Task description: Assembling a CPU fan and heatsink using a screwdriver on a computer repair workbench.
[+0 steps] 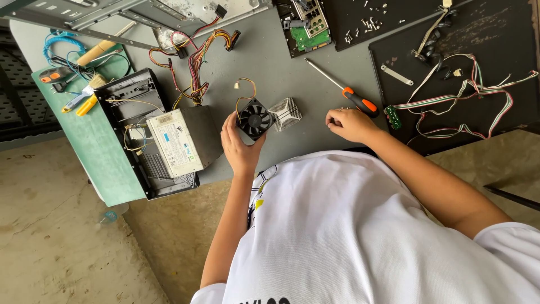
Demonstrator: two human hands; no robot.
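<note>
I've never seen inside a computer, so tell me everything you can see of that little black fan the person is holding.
The small black fan is square-framed, plastic by the look, with dark blades around a round hub. Thin orange and dark wires loop from its top edge to a small pale connector. The left hand holds it tilted just above the grey table, fingers on its lower left side. A ribbed silver heatsink lies right beside it; whether they touch cannot be told.

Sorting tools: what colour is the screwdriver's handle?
Orange and black; the screwdriver shows best in the head view.

light: bright, even daylight | shadows: soft, faint | focus: sharp | edges: wide-angle bending
</note>
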